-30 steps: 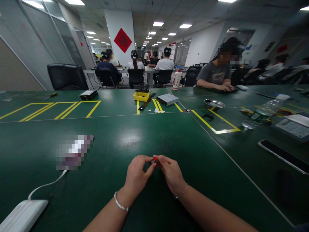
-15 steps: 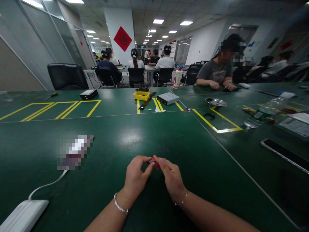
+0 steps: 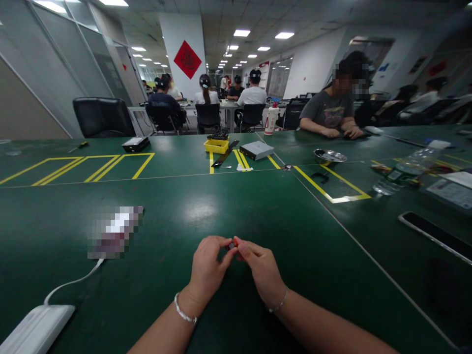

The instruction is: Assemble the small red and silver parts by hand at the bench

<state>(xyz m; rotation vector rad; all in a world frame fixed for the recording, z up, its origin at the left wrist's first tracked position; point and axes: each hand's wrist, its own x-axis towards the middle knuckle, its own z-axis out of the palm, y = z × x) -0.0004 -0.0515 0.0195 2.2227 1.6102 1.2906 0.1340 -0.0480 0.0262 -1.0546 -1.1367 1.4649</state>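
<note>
Between my two hands is a small dark and orange-red piece (image 3: 232, 244), mostly covered by fingers and too small to identify. My left hand (image 3: 210, 263) pinches it from the left with thumb and forefinger. From the other side, my right hand (image 3: 263, 270) closes its thumb and fingertips on its orange end. Both hands are held together above the green table (image 3: 158, 300), fingertips almost meeting.
Left lie a phone (image 3: 118, 233) on a white cable and a white power bank (image 3: 39, 327). Farther off are a yellow tray (image 3: 216, 146), a grey metal box (image 3: 257, 150), a steel bowl (image 3: 329, 156) and a water bottle (image 3: 409, 167). A person (image 3: 330, 108) sits at the far right.
My right fingers have shifted slightly on the small piece, and its dark part shows a little more. My left hand has barely moved.
</note>
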